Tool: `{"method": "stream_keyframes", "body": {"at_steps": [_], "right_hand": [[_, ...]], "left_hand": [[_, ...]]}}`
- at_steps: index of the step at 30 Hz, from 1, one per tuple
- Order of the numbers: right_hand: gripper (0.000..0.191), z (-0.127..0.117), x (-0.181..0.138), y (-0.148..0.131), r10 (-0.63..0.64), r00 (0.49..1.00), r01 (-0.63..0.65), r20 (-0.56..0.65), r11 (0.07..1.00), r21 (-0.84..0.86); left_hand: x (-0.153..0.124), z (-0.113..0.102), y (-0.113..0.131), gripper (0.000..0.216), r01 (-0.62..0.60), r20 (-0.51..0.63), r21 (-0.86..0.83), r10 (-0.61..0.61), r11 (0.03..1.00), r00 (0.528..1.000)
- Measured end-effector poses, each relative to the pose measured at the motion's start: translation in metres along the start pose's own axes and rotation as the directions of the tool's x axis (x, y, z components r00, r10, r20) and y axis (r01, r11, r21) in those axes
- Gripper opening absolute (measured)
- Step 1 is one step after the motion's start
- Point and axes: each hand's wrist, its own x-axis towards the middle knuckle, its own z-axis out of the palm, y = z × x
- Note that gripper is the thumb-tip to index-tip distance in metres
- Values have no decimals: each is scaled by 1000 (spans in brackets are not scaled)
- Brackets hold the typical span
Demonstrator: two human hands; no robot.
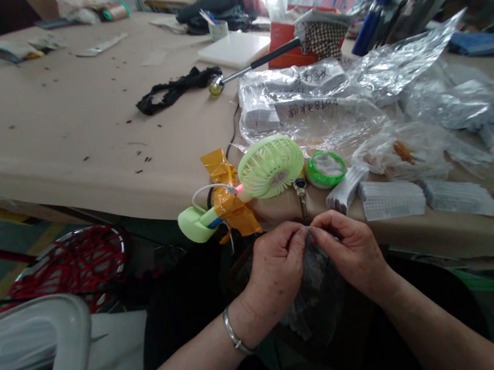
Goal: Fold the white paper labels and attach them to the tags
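My left hand (278, 269) and my right hand (354, 249) meet just in front of the table edge, thumbs and forefingers pinched together. Between the fingertips they hold the upper edge of a thin, grey, see-through sheet (318, 293), which hangs down over my lap. Whether it is plastic or sheer cloth I cannot tell. Right beyond the fingertips, a small metal fitting with a dark top (300, 191) stands at the table edge. A light green fan (271, 166) is held at the edge by orange-brown tape (232, 210). Beside it sits a green-rimmed tub (326, 169) with white contents.
Stacks of printed labels (391, 199) lie along the edge to the right. Behind them spread clear plastic bags (325, 114). A hammer-like tool (255, 65) and black cloth strip (177, 89) lie farther back. At lower left stands a white plastic bin (69, 331), near a red-strapped stool (70, 267).
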Motion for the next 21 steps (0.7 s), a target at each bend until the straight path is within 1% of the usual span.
{"method": "stream_keyframes", "body": {"at_steps": [9, 13, 17, 19, 21], "right_hand": [[11, 0, 2, 2, 15, 1000, -15, 11, 1000, 16], [12, 2, 4, 2, 22, 1000, -21, -17, 1000, 21], [11, 2, -3, 4, 20, 1000, -20, -5, 999, 34], [13, -3, -10, 6, -8, 1000, 8, 9, 1000, -7], [11, -14, -16, 7, -80, 997, 80, 9, 991, -104]], "left_hand": [[5, 1, -2, 20, -36, -4, 22, 36, 999, 999], [8, 1, 0, 21, -38, -17, 50, 39, 998, 999], [3, 0, 4, 20, -42, -12, 40, 42, 998, 999], [-3, -1, 2, 19, -28, -7, 41, 29, 999, 1000], [-7, -1, -3, 19, -9, -9, 44, 9, 999, 1000]]}}
